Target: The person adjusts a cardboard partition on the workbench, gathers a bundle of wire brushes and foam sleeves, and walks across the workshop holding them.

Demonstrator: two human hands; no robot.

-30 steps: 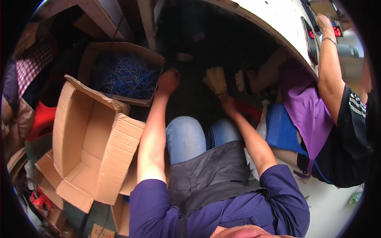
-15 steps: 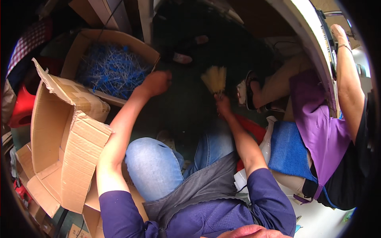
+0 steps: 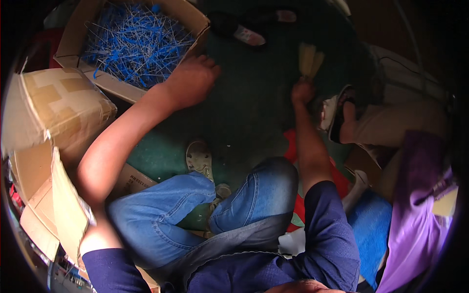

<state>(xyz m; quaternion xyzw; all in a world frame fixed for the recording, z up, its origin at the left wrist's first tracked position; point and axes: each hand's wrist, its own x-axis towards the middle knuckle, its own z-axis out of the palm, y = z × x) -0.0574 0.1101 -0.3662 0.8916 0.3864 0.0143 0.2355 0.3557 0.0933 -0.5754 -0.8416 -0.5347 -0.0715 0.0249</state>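
Bundle (image 3: 310, 59), pale, one, is fanning beyond the right hand (image 3: 303, 91) clasping its hidden base; left hand (image 3: 193, 82), grip unclear, is hanging beside one cropped carton (image 3: 111, 88) of uncountable blue pieces (image 3: 139, 46).

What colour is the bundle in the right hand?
The bundle is pale yellow, best seen in the head view.

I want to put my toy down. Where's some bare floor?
Bare dark green floor lies between the left hand and the right hand, which grips a pale yellow fan-shaped bundle. The left is crowded: brown cardboard boxes, one holding thin blue pieces.
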